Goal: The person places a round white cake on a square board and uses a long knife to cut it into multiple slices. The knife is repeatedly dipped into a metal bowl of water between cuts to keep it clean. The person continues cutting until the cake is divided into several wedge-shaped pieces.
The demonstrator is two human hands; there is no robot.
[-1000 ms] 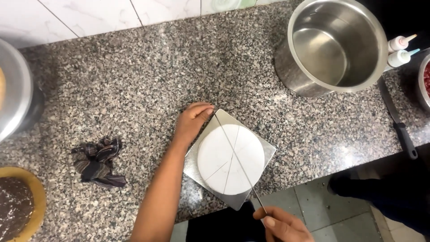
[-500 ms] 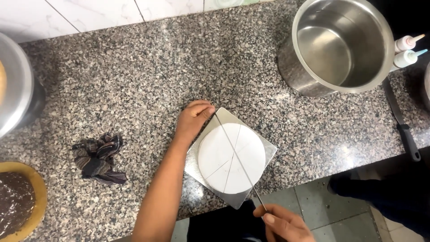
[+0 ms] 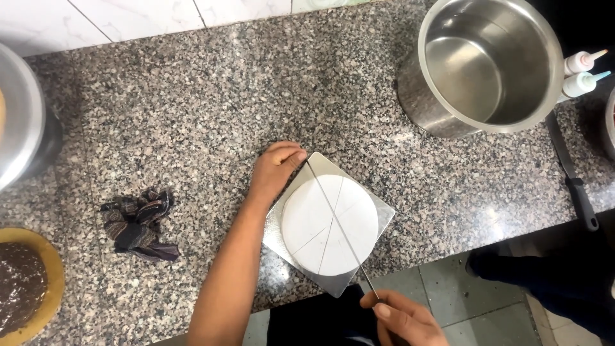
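— Speckled grey-and-brown granite counter fills most of the frame, with white wall tiles along the top edge. What sits on it, biggest first?

— Upper right, a large empty stainless steel pot. At the left edge, part of another big metal vessel. Lower left corner, a dark chocolate cake on a round golden board.

— And in the middle?

— A square silver cake board turned like a diamond, lower centre, near the counter's front edge. On it lies a flat round white disc, already scored with lines into wedges.

— How is it held?

— The left hand rests at the board's upper left corner, fingers curled against the edge, seemingly to keep it from sliding. The right hand, bottom of frame, is closed around the handle end of a long thin knife; the blade lies across the disc's whole width, so one stroke can mark a full diameter.

— Smaller things?

— A crumpled dark striped cloth left of the forearm, a black-handled knife on the right, and two small white squeeze bottles behind the pot.
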